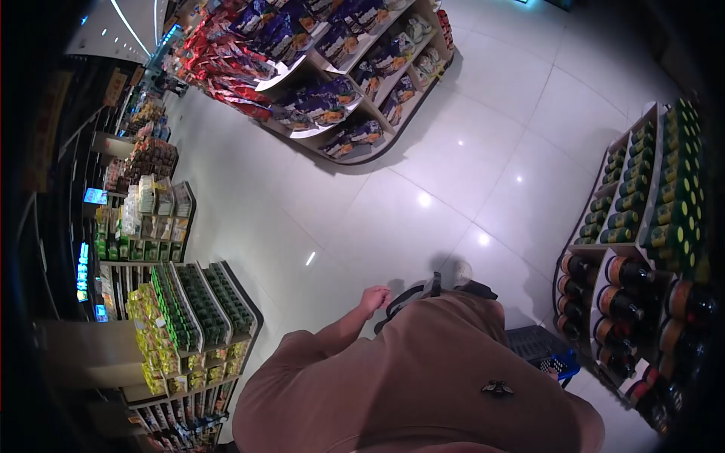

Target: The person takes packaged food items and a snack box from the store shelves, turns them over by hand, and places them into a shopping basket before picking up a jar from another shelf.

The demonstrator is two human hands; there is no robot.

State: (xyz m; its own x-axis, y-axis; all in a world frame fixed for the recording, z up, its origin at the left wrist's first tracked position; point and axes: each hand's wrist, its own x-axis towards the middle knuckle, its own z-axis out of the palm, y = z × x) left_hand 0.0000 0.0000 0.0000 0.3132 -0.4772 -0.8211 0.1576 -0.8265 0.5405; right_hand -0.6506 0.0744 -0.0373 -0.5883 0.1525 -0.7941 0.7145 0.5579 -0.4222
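My left hand (375, 298) hangs beside my body at the lower middle, over the pale tiled floor. Its fingers are curled in, and nothing shows in them. A dark shopping basket with a blue edge (568, 364) is at my right side. My right hand (553, 373) shows only as a small patch at the basket's blue part, closed on it; my brown shirt hides most of that hand and arm. One light shoe (462, 272) shows past the shirt front.
Curved shelves (362, 155) with purple and red packets stand ahead. On the right, a rack (604, 248) holds green-lidded jars and large dark bottles. Several shelf units (253, 321) with green and yellow packs line the left. Glossy floor tiles (423, 181) lie between them.
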